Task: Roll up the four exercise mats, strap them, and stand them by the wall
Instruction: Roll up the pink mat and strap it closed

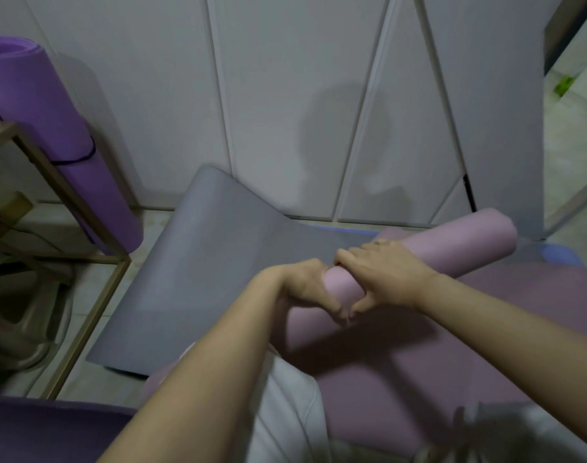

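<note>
While left hand [309, 290] and right hand [387, 279] clamp the pink roll [459, 242], its far end sits near the wall [285, 95].

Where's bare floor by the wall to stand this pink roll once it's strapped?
Bare tile shows at the wall between the strapped purple roll and the grey mat's curled end, and beside the metal frame. The right is crowded: the pink roll, gripped by the left hand and right hand, and a blue mat fill it.
</note>
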A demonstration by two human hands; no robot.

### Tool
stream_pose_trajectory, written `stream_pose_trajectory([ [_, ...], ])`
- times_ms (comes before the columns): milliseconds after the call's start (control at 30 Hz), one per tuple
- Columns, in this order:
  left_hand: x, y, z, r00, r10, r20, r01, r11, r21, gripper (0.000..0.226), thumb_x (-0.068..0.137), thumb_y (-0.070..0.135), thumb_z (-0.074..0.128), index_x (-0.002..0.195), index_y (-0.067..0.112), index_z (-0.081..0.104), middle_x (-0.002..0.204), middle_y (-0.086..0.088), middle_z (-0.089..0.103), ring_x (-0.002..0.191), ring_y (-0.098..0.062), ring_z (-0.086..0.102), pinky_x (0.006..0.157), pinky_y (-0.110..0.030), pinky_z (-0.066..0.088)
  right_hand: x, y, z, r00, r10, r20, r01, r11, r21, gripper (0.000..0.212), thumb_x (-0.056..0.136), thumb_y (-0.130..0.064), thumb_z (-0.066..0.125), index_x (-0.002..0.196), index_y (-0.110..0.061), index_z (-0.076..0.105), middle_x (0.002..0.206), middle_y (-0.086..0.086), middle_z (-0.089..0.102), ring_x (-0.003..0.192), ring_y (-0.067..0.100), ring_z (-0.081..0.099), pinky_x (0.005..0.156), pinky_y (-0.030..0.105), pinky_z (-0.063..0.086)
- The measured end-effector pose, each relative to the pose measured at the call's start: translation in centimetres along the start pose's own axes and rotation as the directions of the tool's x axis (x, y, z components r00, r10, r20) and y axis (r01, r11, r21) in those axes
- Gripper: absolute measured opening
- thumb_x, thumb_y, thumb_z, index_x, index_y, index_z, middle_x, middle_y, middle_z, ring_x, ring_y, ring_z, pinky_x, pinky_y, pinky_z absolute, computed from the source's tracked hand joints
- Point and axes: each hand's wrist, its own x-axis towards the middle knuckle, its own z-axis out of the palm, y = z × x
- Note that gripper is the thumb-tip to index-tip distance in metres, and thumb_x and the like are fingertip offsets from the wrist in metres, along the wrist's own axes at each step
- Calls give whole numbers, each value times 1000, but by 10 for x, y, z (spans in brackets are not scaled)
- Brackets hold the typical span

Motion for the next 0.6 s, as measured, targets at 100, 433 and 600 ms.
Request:
stream_pose_trajectory([
  [100, -1, -1, -1, 999, 3, 46, -3, 1000, 10, 27, 63, 35, 85, 81, 27, 67, 63, 12, 60, 49, -2, 54, 49, -15, 41, 6, -5, -3, 993, 38, 108, -43, 998, 40, 66, 70, -62, 67, 111, -15, 47, 110, 6, 61, 100, 28, 59, 68, 33, 33],
  [433, -6, 17, 28, 895, -4, -447, 110, 971, 212, 63, 71, 38, 77, 117, 14, 40, 115, -7, 57, 107, -31, 56, 75, -34, 38, 39, 15, -26, 920, 76, 386, -165, 965, 203, 63, 49, -64, 80, 89, -17, 68, 77, -1, 65, 69, 20, 59, 68, 28, 52],
  [600, 0, 24, 45, 821, 93, -564, 126, 934, 336, 74, 68, 48, 77, 121, 14, 36, 119, -6, 52, 112, -27, 51, 85, -33, 34, 40, 28, -31, 866, 66, 495, -210, 948, 241, 54, 51, -61, 83, 75, -19, 61, 71, -5, 60, 71, 20, 58, 69, 26, 50],
])
